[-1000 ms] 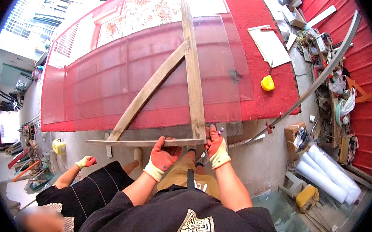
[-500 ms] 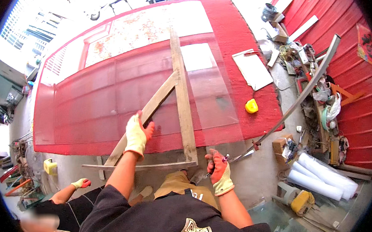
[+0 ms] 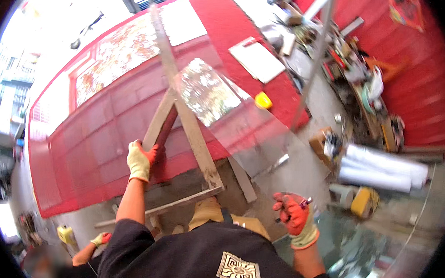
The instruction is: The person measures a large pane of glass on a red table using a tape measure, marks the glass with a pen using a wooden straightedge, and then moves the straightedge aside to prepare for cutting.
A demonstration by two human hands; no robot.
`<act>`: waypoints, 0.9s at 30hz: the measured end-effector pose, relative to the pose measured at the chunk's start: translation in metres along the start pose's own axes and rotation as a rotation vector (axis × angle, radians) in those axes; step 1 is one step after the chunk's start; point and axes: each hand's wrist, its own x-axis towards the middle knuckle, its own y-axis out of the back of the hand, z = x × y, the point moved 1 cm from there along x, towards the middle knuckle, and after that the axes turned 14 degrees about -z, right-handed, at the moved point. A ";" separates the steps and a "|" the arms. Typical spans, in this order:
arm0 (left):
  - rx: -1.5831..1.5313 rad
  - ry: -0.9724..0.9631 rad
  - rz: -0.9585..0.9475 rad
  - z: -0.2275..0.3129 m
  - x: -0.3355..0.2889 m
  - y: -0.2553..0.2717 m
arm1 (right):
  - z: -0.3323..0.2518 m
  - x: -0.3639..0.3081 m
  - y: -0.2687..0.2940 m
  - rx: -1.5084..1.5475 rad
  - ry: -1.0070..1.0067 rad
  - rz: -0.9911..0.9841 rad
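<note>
My left hand (image 3: 141, 160), in a cream and orange glove, grips the slanting brace of a wooden T-square (image 3: 196, 134). The T-square's long blade lies across a clear glass sheet (image 3: 104, 131), and its crossbar (image 3: 184, 200) runs along the near table edge. My right hand (image 3: 295, 214), gloved alike, is held off the table at the near right. Its fingers are closed round a slim, pen-like glass cutter (image 3: 308, 201), mostly hidden by the glove. Right of the blade, a glass section (image 3: 264, 137) carries a bright reflection and reaches past the table edge.
On the red-covered table (image 3: 228, 26) lie a white pad (image 3: 257, 60) and a yellow tape measure (image 3: 263, 100). White rolls (image 3: 380, 168), a yellow-grey tool (image 3: 363, 201) and clutter stand at right. A co-worker's gloved hand (image 3: 102, 239) is at lower left.
The view has turned. My left hand has come down onto the brace and closed on it. My right hand has moved rightward, away from the table edge. Reflections on the right glass section have changed.
</note>
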 end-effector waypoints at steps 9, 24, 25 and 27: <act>-0.409 -0.101 0.146 0.039 -0.138 -0.003 | 0.039 -0.207 0.197 0.053 0.148 0.157; -0.773 -0.416 0.499 0.311 -0.358 0.089 | 0.129 -0.315 0.447 0.592 0.833 0.098; -0.784 -0.417 0.527 0.322 -0.363 0.092 | 0.123 -0.307 0.457 0.552 0.816 0.148; -0.637 -0.427 0.503 0.361 -0.378 0.102 | 0.101 -0.290 0.477 0.405 0.754 0.273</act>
